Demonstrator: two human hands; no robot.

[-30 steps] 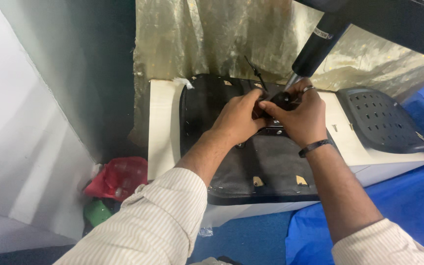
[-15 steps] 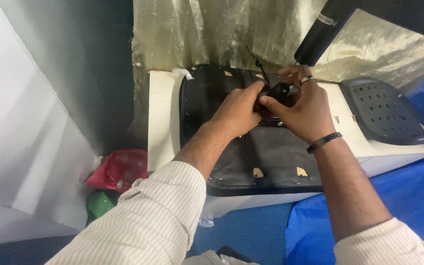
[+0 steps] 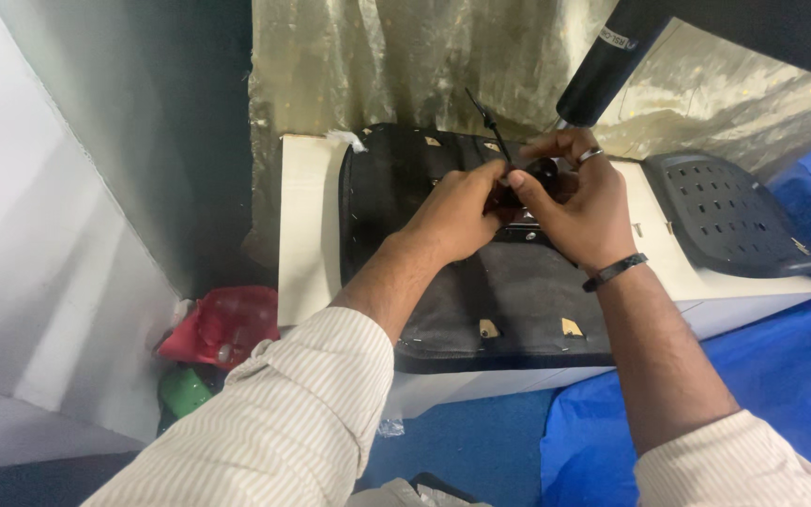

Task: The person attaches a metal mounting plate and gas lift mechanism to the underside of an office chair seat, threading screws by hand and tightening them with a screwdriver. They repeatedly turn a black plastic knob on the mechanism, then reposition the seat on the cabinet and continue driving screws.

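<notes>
Both hands meet over a black mat (image 3: 481,310) that lies flat on a white surface (image 3: 307,235). The left hand (image 3: 457,211) is curled, its fingers closed on a small dark part (image 3: 544,172) at the far middle of the mat. The right hand (image 3: 586,208) is closed on the same part from the other side, its thumb pressed toward the left hand's fingertips, so the two hands touch. Most of the part is hidden between the fingers, and what it is cannot be told. A thin black strip (image 3: 486,122) rises from the grip and slants up to the left, its end free in the air. Just under the hands, a small metal piece (image 3: 526,219) shows on the mat.

The right hand wears a ring (image 3: 590,154) and, at the wrist, a dark band (image 3: 615,271). Both arms are in striped pale sleeves (image 3: 293,422).

Small tan tabs (image 3: 488,329) sit along the mat's near and far edges. A black tube (image 3: 612,61) stands tilted just beyond the right hand. To the right of the mat lies a dark perforated plastic seat (image 3: 725,211). Crinkled gold foil (image 3: 377,66) hangs behind the surface. Blue sheeting (image 3: 781,376) covers the lower right. Down on the left, beside the surface, lie a red bag (image 3: 227,324) and a green thing (image 3: 180,390).
</notes>
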